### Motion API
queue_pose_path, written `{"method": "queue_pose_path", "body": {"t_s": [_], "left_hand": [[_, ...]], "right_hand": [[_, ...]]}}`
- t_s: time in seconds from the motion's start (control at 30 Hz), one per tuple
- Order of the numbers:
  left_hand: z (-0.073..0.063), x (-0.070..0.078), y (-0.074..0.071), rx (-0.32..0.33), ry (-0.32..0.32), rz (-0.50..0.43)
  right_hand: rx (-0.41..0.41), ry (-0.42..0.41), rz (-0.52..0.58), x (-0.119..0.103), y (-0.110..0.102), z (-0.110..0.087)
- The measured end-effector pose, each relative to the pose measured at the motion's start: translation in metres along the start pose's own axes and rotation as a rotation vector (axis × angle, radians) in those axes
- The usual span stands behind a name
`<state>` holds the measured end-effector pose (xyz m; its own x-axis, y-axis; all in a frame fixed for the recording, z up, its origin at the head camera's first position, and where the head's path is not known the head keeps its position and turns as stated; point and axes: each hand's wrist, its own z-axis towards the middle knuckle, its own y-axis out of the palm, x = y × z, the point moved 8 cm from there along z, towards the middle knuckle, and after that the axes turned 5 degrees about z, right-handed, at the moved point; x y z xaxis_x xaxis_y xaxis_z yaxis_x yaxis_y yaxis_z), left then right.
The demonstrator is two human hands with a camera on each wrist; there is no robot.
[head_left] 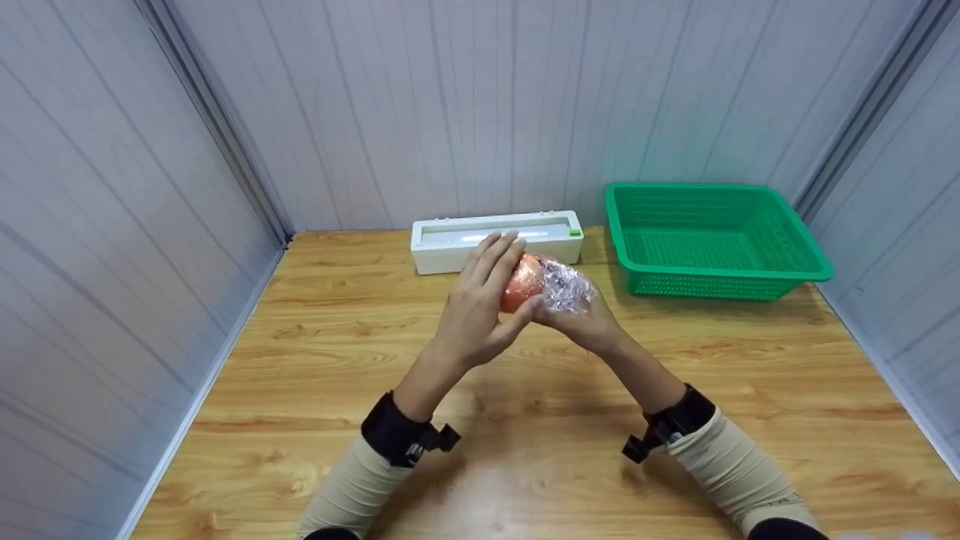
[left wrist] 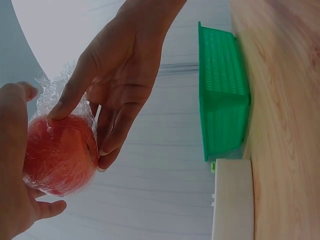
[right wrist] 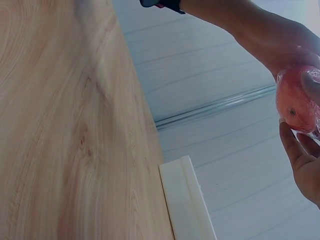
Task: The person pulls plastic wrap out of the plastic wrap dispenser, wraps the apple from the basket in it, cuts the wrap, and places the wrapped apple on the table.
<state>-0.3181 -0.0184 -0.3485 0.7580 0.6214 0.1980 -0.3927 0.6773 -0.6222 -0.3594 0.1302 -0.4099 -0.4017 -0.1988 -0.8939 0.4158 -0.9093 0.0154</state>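
Note:
A red apple (head_left: 523, 283) wrapped in clear plastic film is held up above the table between both hands. Crumpled film (head_left: 566, 287) bunches out on its right side. My left hand (head_left: 476, 307) lies along the apple's left side, fingers extended and thumb below. From the right, my right hand (head_left: 585, 324) grips the fruit, partly hidden behind the film. In the left wrist view the right hand's thumb presses on the apple (left wrist: 62, 155) while its fingers reach round the far side. The right wrist view shows the apple (right wrist: 295, 107) at the right edge, right fingertips against its film.
Behind the hands, a white film-dispenser-like box (head_left: 495, 244) with a long recessed top and a green tab stands near the back wall. A green perforated basket (head_left: 720, 268) sits at the back right. Wall panels (head_left: 465, 112) enclose the wooden table (head_left: 315, 397).

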Motion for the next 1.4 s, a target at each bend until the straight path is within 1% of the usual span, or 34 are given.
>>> {"method": "queue_pose_path", "body": {"t_s": [0.07, 0.13, 0.23, 0.3, 0.37, 0.4, 0.47, 0.5, 0.57, 0.6, 0.67, 0.73, 0.87, 1.03, 1.13, 1.23, 1.4], "left_hand": [[0.0, -0.003, 0.0, -0.001, -0.041, -0.089], [0.0, -0.009, -0.001, 0.004, -0.123, -0.207], [-0.002, -0.026, -0.003, 0.021, -0.32, -0.371], [-0.004, -0.04, -0.002, 0.014, -0.474, -0.491], [-0.006, -0.052, 0.003, -0.029, -0.605, -0.636], [-0.008, -0.056, 0.007, -0.064, -0.653, -0.718], [-0.011, -0.059, 0.015, -0.13, -0.729, -0.908], [-0.012, -0.059, 0.019, -0.163, -0.756, -0.999], [-0.015, -0.057, 0.024, -0.22, -0.784, -1.136], [-0.015, -0.057, 0.027, -0.238, -0.79, -1.189], [-0.016, -0.057, 0.03, -0.26, -0.794, -1.259], [-0.016, -0.057, 0.031, -0.271, -0.787, -1.295], [-0.015, -0.057, 0.03, -0.272, -0.774, -1.314], [-0.017, -0.056, 0.032, -0.288, -0.784, -1.323], [-0.017, -0.056, 0.031, -0.294, -0.794, -1.306], [-0.017, -0.057, 0.031, -0.291, -0.794, -1.306], [-0.015, -0.056, 0.03, -0.273, -0.795, -1.369]], "right_hand": [[0.01, -0.005, -0.02, -0.002, 0.0, 0.001], [0.018, -0.025, -0.038, -0.006, 0.001, 0.002], [0.029, -0.055, -0.05, -0.011, 0.0, 0.004], [0.029, -0.077, -0.05, -0.014, 0.0, 0.004], [0.017, -0.095, -0.053, -0.017, 0.0, 0.004], [0.012, -0.101, -0.05, -0.018, 0.0, 0.004], [0.002, -0.112, -0.033, -0.019, 0.0, 0.003], [0.002, -0.114, -0.037, -0.019, -0.001, 0.003], [-0.001, -0.112, -0.023, -0.02, -0.002, 0.003], [0.001, -0.109, -0.022, -0.02, -0.003, 0.003], [0.003, -0.108, -0.032, -0.021, -0.005, 0.003], [-0.003, -0.11, -0.03, -0.021, -0.005, 0.004], [-0.037, -0.132, 0.003, -0.023, -0.004, 0.005], [-0.089, -0.163, 0.033, -0.026, -0.002, 0.005], [-0.093, -0.158, 0.034, -0.027, -0.002, 0.005], [-0.094, -0.137, 0.055, -0.027, -0.002, 0.006], [-0.101, -0.13, 0.08, -0.027, 0.0, 0.008]]}}
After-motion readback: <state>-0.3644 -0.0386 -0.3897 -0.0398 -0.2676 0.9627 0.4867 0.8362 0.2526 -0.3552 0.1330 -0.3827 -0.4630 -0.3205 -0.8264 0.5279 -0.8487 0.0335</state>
